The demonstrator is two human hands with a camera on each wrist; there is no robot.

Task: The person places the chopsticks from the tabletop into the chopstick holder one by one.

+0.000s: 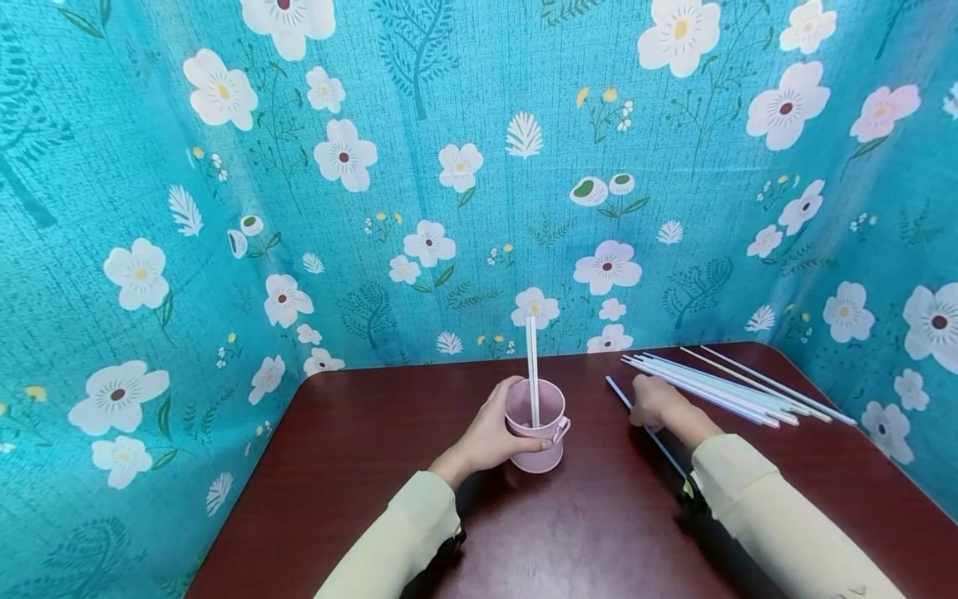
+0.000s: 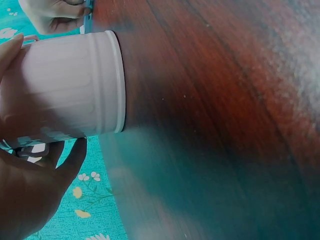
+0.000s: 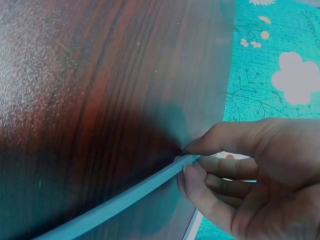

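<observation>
My left hand (image 1: 490, 433) grips a small pink bucket (image 1: 537, 456) around its side, in the middle of the table. Thin whitish sticks (image 1: 532, 358) stand upright inside it and rise well above the rim. In the left wrist view the ribbed bucket (image 2: 60, 87) lies between thumb and fingers, its base at the tabletop. To the right, my right hand (image 1: 659, 403) pinches a long, thin pale-blue stick (image 1: 669, 454) between thumb and fingers. The right wrist view shows this stick (image 3: 120, 200) running from the fingertips (image 3: 192, 175) toward the lower left, close over the wood.
Several long, thin sticks (image 1: 711, 391), blue, white and cream, lie in a loose fan at the table's right rear. The dark red-brown table (image 1: 374, 449) has a glossy surface. A turquoise flowered cloth (image 1: 464, 216) hangs behind it and along both sides.
</observation>
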